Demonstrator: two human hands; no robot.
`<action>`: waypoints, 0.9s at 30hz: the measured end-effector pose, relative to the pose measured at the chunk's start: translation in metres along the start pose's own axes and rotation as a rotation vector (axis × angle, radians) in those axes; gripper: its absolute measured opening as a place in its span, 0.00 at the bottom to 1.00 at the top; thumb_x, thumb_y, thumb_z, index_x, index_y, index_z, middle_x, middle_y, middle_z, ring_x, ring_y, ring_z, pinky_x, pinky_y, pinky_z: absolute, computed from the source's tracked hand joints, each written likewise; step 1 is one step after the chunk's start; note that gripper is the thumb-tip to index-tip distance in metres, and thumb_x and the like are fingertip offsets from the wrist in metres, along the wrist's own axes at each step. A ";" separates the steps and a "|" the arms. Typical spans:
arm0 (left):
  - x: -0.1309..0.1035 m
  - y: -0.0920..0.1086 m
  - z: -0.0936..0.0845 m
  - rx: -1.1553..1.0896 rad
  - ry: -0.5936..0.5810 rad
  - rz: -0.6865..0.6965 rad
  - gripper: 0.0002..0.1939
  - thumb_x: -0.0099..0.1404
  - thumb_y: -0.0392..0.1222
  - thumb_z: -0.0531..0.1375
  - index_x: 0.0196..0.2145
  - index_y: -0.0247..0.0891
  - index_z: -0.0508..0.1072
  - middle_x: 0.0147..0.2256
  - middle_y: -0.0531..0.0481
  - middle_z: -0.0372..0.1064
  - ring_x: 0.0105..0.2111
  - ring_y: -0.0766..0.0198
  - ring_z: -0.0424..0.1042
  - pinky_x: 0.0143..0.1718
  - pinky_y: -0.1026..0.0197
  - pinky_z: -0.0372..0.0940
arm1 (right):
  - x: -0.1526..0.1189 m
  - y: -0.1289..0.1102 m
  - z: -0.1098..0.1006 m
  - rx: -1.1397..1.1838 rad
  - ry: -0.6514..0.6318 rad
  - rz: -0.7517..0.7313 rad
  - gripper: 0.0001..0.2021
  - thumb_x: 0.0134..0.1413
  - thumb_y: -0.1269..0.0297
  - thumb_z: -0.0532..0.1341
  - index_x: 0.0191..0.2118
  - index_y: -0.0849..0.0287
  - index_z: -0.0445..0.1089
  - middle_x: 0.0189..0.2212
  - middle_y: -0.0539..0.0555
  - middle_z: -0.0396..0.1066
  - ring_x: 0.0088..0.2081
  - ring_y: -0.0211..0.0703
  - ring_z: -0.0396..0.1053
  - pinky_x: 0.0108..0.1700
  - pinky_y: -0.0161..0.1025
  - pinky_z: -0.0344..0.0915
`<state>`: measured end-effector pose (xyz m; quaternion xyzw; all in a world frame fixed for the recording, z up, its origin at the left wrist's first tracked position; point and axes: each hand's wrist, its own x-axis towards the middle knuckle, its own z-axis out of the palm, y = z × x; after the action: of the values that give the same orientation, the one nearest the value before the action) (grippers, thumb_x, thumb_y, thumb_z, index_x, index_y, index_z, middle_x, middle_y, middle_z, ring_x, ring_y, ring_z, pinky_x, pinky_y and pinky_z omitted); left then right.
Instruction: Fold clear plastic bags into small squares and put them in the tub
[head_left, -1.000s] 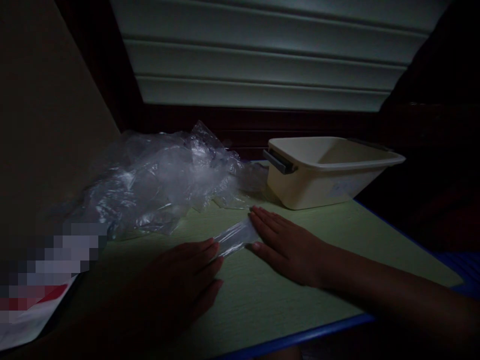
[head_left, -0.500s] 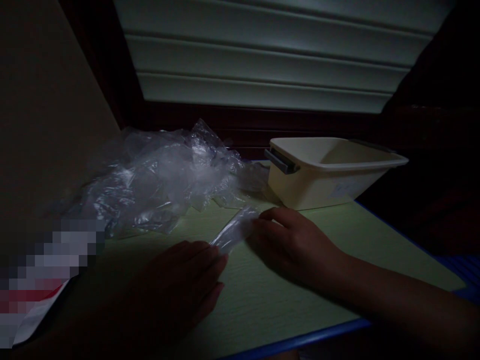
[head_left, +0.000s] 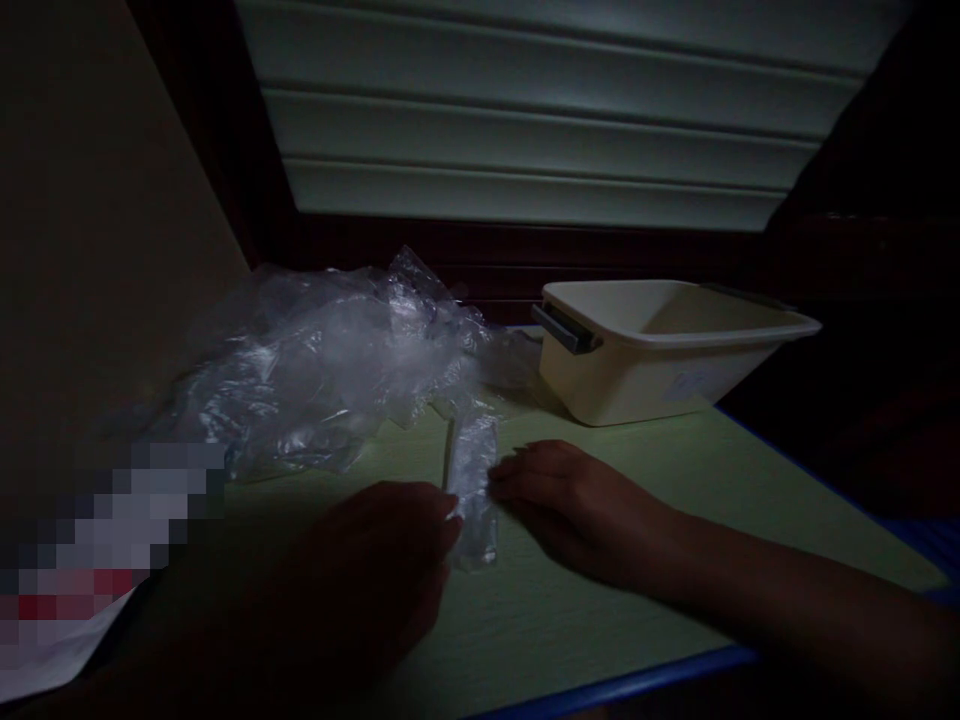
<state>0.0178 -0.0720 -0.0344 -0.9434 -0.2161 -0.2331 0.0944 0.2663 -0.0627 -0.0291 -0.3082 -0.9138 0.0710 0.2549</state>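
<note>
A clear plastic bag (head_left: 474, 490), folded into a narrow strip, lies lengthwise between my hands on the pale green tabletop. My left hand (head_left: 394, 560) is closed, its thumb and index finger pinching the strip's left edge; the rest of it is in deep shadow. From the right, my right hand (head_left: 577, 500) rests on the table with its fingers bent together and their tips at the strip's right edge; its thumb is hidden. Beyond the strip spreads a loose heap of clear plastic bags (head_left: 322, 350).
A cream plastic bin (head_left: 622, 385) with dark grey handles stands at the back right of the table (head_left: 600, 630), which has a blue edge. At left lies a white and red item (head_left: 82, 640), partly blurred out. A slatted panel (head_left: 525, 150) rises behind.
The folded bag has turned from slanting to nearly straight up and down in view, and more of its near end shows. My right hand has come slightly nearer.
</note>
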 end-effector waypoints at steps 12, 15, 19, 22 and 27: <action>0.004 -0.007 0.001 -0.054 0.119 0.007 0.12 0.68 0.30 0.49 0.46 0.36 0.67 0.44 0.44 0.72 0.44 0.60 0.72 0.50 0.62 0.69 | -0.002 -0.002 -0.004 -0.196 -0.002 -0.162 0.09 0.64 0.73 0.56 0.44 0.64 0.73 0.37 0.58 0.76 0.38 0.47 0.72 0.45 0.45 0.66; -0.001 -0.009 0.006 -0.109 0.088 -0.025 0.12 0.68 0.31 0.50 0.46 0.37 0.67 0.45 0.45 0.71 0.44 0.61 0.72 0.51 0.61 0.68 | -0.001 -0.001 -0.002 -0.173 -0.038 -0.145 0.08 0.63 0.73 0.58 0.42 0.63 0.74 0.38 0.57 0.77 0.40 0.46 0.73 0.51 0.48 0.62; -0.005 -0.012 0.011 -0.165 0.053 -0.092 0.12 0.68 0.31 0.51 0.47 0.38 0.68 0.48 0.45 0.69 0.45 0.61 0.71 0.49 0.61 0.68 | 0.001 0.001 0.002 -0.107 -0.058 -0.069 0.07 0.60 0.75 0.61 0.42 0.61 0.74 0.39 0.55 0.77 0.42 0.44 0.73 0.57 0.50 0.56; -0.003 -0.013 0.013 -0.193 0.059 -0.094 0.12 0.67 0.32 0.51 0.46 0.39 0.68 0.47 0.45 0.70 0.45 0.59 0.71 0.49 0.59 0.68 | 0.003 0.002 0.004 -0.059 -0.045 -0.022 0.07 0.60 0.75 0.60 0.40 0.62 0.74 0.35 0.54 0.76 0.39 0.43 0.73 0.54 0.47 0.59; -0.001 -0.014 0.015 -0.214 0.049 -0.121 0.14 0.67 0.31 0.50 0.48 0.39 0.67 0.45 0.47 0.72 0.45 0.60 0.72 0.50 0.58 0.68 | 0.000 0.004 0.004 -0.036 -0.047 -0.026 0.07 0.61 0.75 0.60 0.42 0.61 0.73 0.38 0.53 0.77 0.41 0.42 0.73 0.55 0.47 0.58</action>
<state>0.0164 -0.0557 -0.0467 -0.9273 -0.2443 -0.2831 -0.0160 0.2661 -0.0592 -0.0337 -0.2989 -0.9246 0.0581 0.2287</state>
